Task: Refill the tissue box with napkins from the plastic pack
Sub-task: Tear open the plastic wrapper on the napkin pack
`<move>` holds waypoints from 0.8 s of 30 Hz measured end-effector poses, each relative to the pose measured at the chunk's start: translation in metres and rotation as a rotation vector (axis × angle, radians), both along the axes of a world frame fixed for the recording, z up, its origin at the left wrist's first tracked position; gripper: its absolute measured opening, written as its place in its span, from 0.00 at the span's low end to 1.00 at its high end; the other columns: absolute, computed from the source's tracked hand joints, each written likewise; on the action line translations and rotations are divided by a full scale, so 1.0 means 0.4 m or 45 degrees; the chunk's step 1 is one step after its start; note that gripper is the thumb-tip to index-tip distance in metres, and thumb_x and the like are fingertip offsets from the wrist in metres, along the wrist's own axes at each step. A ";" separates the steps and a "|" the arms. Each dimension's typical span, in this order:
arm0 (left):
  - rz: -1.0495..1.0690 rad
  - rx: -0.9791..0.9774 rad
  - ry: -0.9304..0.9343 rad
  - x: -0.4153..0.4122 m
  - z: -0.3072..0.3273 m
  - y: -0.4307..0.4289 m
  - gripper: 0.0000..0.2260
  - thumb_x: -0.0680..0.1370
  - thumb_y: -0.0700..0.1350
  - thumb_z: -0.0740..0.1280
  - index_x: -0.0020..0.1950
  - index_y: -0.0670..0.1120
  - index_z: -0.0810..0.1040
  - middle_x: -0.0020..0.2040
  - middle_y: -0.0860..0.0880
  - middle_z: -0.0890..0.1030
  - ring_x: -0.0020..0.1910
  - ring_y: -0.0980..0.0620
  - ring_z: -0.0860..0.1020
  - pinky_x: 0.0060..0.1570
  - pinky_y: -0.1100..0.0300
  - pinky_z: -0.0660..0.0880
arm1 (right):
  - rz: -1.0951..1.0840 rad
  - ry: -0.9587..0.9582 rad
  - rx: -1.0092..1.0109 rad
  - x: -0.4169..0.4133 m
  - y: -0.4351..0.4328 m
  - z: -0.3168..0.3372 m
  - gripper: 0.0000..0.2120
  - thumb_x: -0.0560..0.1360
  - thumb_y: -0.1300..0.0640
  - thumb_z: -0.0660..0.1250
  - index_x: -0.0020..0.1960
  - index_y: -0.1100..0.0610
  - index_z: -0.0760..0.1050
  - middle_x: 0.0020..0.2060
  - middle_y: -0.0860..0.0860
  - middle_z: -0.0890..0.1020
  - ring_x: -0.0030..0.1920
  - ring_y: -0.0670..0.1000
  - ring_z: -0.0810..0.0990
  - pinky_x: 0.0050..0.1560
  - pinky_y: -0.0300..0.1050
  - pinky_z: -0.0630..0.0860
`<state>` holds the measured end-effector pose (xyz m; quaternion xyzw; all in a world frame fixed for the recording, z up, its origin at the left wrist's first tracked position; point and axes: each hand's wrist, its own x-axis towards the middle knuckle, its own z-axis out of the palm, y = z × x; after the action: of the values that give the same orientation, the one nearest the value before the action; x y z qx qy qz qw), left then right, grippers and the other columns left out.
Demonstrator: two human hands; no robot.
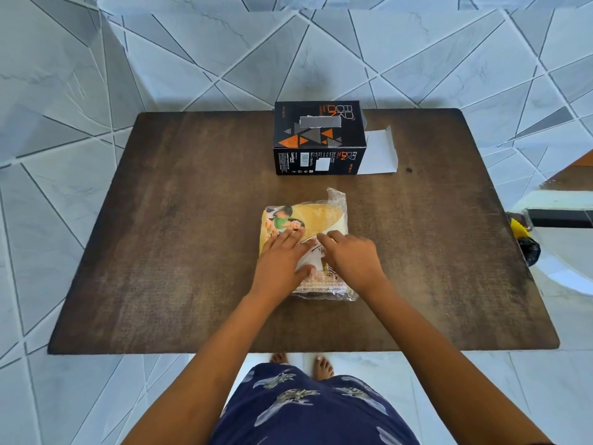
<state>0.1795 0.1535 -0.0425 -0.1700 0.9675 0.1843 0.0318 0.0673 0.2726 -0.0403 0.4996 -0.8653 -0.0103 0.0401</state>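
A black tissue box [319, 138] with orange triangles stands at the far middle of the dark wooden table [179, 239]; its white end flap [380, 152] hangs open on the right side. Nearer to me lies the plastic pack of napkins [317, 216], yellow with a printed picture, its clear wrap crumpled at the far end. My left hand [282, 261] lies flat on the pack's left half, fingers spread. My right hand [353, 258] rests on the right half, fingertips touching the wrap near the middle. Whether either hand pinches the plastic, I cannot tell.
The table stands on a pale tiled floor [80, 75] with dark line patterns. A yellow and black object [524, 236] sits off the table's right edge beside a white surface. My bare feet [305, 364] show below the near table edge.
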 end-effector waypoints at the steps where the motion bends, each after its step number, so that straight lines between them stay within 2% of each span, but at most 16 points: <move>1: 0.018 -0.054 0.093 0.011 -0.001 0.003 0.20 0.77 0.52 0.62 0.69 0.51 0.69 0.72 0.48 0.68 0.73 0.47 0.63 0.71 0.52 0.56 | 0.036 0.055 0.030 -0.005 -0.004 0.003 0.11 0.57 0.55 0.77 0.37 0.52 0.78 0.28 0.47 0.80 0.24 0.48 0.78 0.21 0.36 0.66; 3: 0.031 -0.106 0.198 0.031 -0.008 0.008 0.16 0.76 0.51 0.63 0.63 0.50 0.76 0.65 0.49 0.77 0.65 0.47 0.73 0.66 0.52 0.65 | 0.080 0.080 0.030 -0.011 -0.007 0.005 0.12 0.53 0.58 0.78 0.28 0.52 0.75 0.23 0.47 0.78 0.21 0.48 0.76 0.20 0.35 0.65; 5: 0.004 -0.063 0.170 0.043 -0.017 0.012 0.16 0.77 0.50 0.62 0.63 0.49 0.76 0.64 0.50 0.77 0.63 0.48 0.74 0.63 0.53 0.68 | 0.086 0.081 0.020 -0.016 -0.011 0.000 0.14 0.52 0.58 0.79 0.27 0.53 0.73 0.21 0.48 0.76 0.18 0.49 0.74 0.19 0.34 0.63; 8: -0.023 -0.029 0.116 0.042 -0.028 0.007 0.17 0.79 0.50 0.60 0.67 0.50 0.72 0.67 0.50 0.75 0.66 0.49 0.71 0.65 0.54 0.66 | 0.077 0.000 -0.056 -0.025 -0.013 -0.018 0.10 0.59 0.58 0.76 0.30 0.56 0.74 0.22 0.50 0.77 0.18 0.53 0.75 0.20 0.36 0.65; 10: -0.060 -0.049 0.099 0.038 -0.025 0.005 0.17 0.78 0.48 0.61 0.66 0.48 0.73 0.66 0.49 0.76 0.65 0.47 0.73 0.64 0.52 0.67 | 0.075 -0.112 -0.153 -0.030 -0.016 -0.027 0.06 0.67 0.57 0.69 0.35 0.59 0.76 0.25 0.53 0.79 0.22 0.57 0.77 0.23 0.41 0.69; 12: -0.104 -0.085 0.100 0.038 -0.024 0.004 0.15 0.76 0.46 0.64 0.63 0.47 0.76 0.62 0.47 0.79 0.60 0.45 0.77 0.59 0.51 0.72 | -0.017 -0.218 -0.214 -0.033 -0.018 -0.029 0.12 0.72 0.54 0.59 0.40 0.59 0.78 0.31 0.55 0.82 0.30 0.60 0.80 0.30 0.43 0.68; 13: -0.111 -0.099 0.103 0.040 -0.025 0.004 0.15 0.75 0.45 0.65 0.61 0.47 0.78 0.60 0.47 0.80 0.58 0.45 0.78 0.57 0.51 0.74 | -0.067 -0.273 -0.230 -0.035 -0.020 -0.023 0.13 0.74 0.54 0.58 0.42 0.59 0.79 0.32 0.56 0.83 0.33 0.61 0.81 0.33 0.44 0.68; 16: -0.117 -0.093 0.088 0.041 -0.022 0.004 0.15 0.75 0.45 0.65 0.62 0.46 0.77 0.61 0.46 0.80 0.59 0.44 0.78 0.59 0.51 0.73 | -0.160 -0.351 -0.241 -0.038 -0.028 -0.009 0.11 0.75 0.54 0.61 0.46 0.58 0.80 0.35 0.56 0.84 0.38 0.61 0.81 0.38 0.47 0.73; 18: -0.116 -0.068 0.097 0.036 -0.016 0.003 0.15 0.77 0.45 0.63 0.63 0.47 0.76 0.64 0.47 0.78 0.62 0.45 0.75 0.60 0.52 0.71 | -0.187 -0.363 -0.224 -0.039 -0.032 -0.006 0.10 0.75 0.54 0.61 0.46 0.57 0.80 0.36 0.56 0.84 0.39 0.60 0.81 0.38 0.46 0.73; 21: -0.050 -0.037 0.105 0.026 -0.003 0.000 0.16 0.78 0.49 0.61 0.65 0.48 0.75 0.67 0.50 0.75 0.65 0.49 0.72 0.62 0.54 0.69 | -0.072 -0.298 -0.194 -0.035 -0.029 -0.004 0.08 0.74 0.55 0.62 0.47 0.57 0.78 0.38 0.54 0.83 0.37 0.59 0.81 0.33 0.44 0.68; 24: 0.025 -0.037 0.166 0.024 -0.001 -0.001 0.18 0.77 0.50 0.62 0.66 0.48 0.72 0.69 0.49 0.73 0.67 0.48 0.71 0.65 0.53 0.66 | 0.167 -0.148 -0.169 -0.029 -0.027 -0.005 0.08 0.69 0.56 0.70 0.47 0.55 0.79 0.37 0.51 0.82 0.31 0.55 0.81 0.25 0.41 0.70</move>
<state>0.1892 0.1530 -0.0430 -0.1677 0.9684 0.1812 -0.0354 0.0558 0.2618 -0.0425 0.5513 -0.8303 0.0788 0.0234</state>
